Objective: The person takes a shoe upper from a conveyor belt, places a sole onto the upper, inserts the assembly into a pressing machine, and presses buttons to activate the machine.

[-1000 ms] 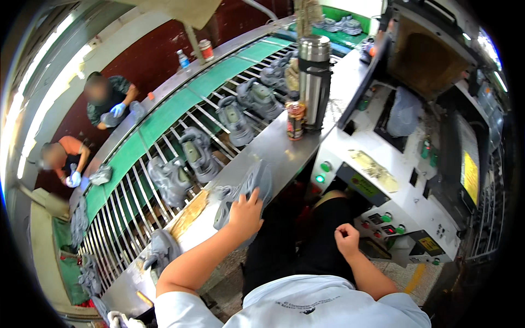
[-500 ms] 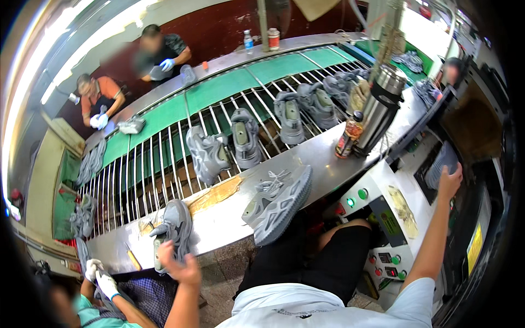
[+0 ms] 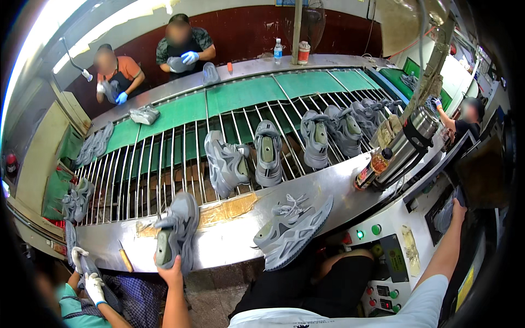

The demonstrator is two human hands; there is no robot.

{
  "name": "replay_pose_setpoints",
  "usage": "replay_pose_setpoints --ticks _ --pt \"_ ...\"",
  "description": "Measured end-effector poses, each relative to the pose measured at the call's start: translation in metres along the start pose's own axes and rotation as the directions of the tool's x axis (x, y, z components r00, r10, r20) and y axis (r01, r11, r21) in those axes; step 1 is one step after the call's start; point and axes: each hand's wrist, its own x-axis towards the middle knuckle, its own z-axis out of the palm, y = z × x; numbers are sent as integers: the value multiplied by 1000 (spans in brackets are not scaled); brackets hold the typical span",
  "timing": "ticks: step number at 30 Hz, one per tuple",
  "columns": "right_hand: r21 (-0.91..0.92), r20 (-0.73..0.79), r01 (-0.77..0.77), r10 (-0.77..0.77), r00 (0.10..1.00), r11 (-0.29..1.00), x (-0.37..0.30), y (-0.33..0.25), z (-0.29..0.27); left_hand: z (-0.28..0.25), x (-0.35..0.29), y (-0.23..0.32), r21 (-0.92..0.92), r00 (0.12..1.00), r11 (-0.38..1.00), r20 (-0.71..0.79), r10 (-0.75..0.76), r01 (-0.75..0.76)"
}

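Grasping with the left hand [image 3: 170,269] the heel end of a grey thick-soled sneaker [image 3: 183,221], with the fingers being partly hidden behind it. Holding it over the near edge of the metal tabletop [image 3: 224,243], just before the rack of metal bars [image 3: 147,180]. Keeping the long axis of this sneaker almost in line with the left forearm, so pointing the toe away from the body and a little to the right, with the heel facing the palm.

Reaching with the right hand [image 3: 458,208] far to the other side, into the white machine [image 3: 398,216], and touching there the upper end of a grey shoe [image 3: 444,217]; whether closing the fingers around it, cannot tell from this view.

Leaving between both hands, and nearer to the left hand, a second sneaker [image 3: 298,232] with loose laces, tilting on the tabletop edge and showing its sole side. Having also, to the left of the held sneaker, a slim tool with a yellowish handle [image 3: 126,258].
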Motion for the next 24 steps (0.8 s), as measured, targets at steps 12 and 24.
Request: replay_pose_setpoints --ticks 12,24 --pt "536 -543 435 -99 834 724 -211 53 -47 198 134 3 379 966 922 -258 20 83" --pt "805 345 -573 -664 663 -155 -436 -22 -91 188 -73 55 -295 618 916 783 69 271"
